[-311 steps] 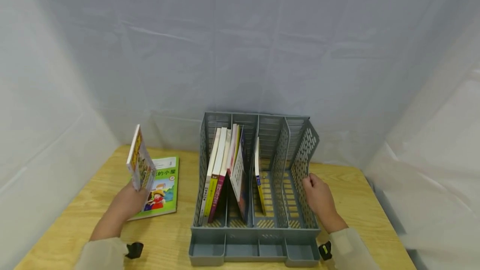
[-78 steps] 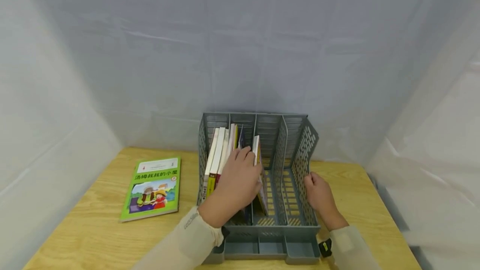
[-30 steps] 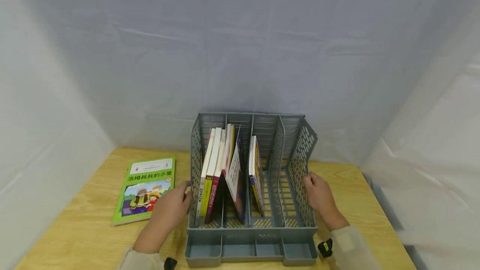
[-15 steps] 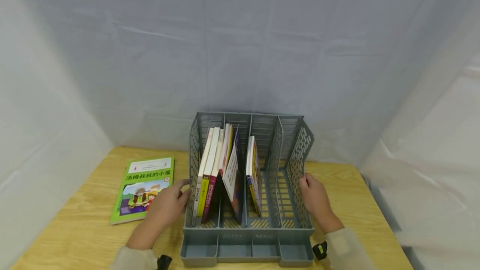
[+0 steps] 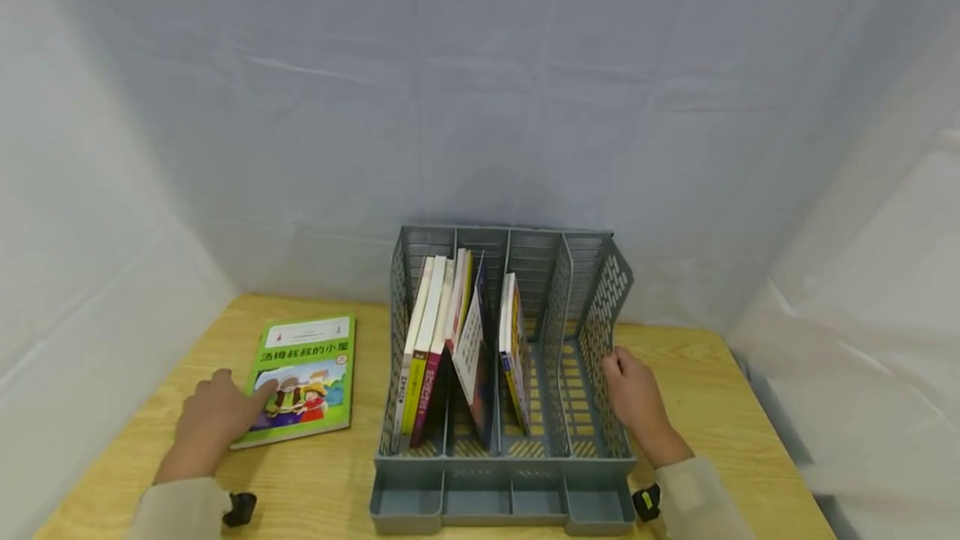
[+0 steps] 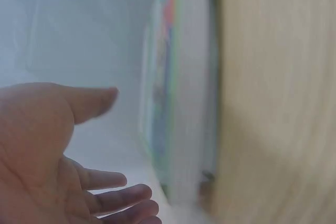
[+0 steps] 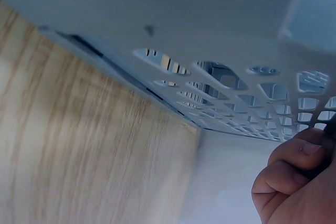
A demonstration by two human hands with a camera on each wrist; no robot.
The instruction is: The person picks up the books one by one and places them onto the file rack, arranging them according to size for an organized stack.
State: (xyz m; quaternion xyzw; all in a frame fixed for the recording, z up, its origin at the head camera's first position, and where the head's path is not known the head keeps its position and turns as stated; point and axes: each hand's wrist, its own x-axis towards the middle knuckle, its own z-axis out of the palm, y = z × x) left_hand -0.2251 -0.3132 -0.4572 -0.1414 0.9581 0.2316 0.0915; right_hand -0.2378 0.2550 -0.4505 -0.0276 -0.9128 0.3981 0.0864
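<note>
A grey desktop file rack [image 5: 502, 467] stands on the table, its side panel gripped by my right hand [image 5: 637, 400] at the front right. In the right wrist view, the curled fingers [image 7: 286, 174] are at the perforated panel [image 7: 173, 9]. A green picture-covered book [image 5: 300, 394] lies flat left of the rack. My left hand [image 5: 213, 419] is at the book's left edge, fingers spread and thumb over the cover in the head view. The left wrist view shows the thumb and fingers [image 6: 115, 199] apart, beside the book's page edge [image 6: 191, 87].
Several books [image 5: 429, 315] lean in the rack's first two compartments. Thin books [image 5: 510, 340] stand in the third. Shallow trays [image 5: 405, 502] run along the rack's front. The wooden table [image 5: 307, 482] is bordered by pale sheeting [image 5: 480, 90] at the back and sides.
A book that my left hand held earlier now stands in the third compartment. That hand then went to the rack's left side and has since moved left to the green book. My right hand kept its grip.
</note>
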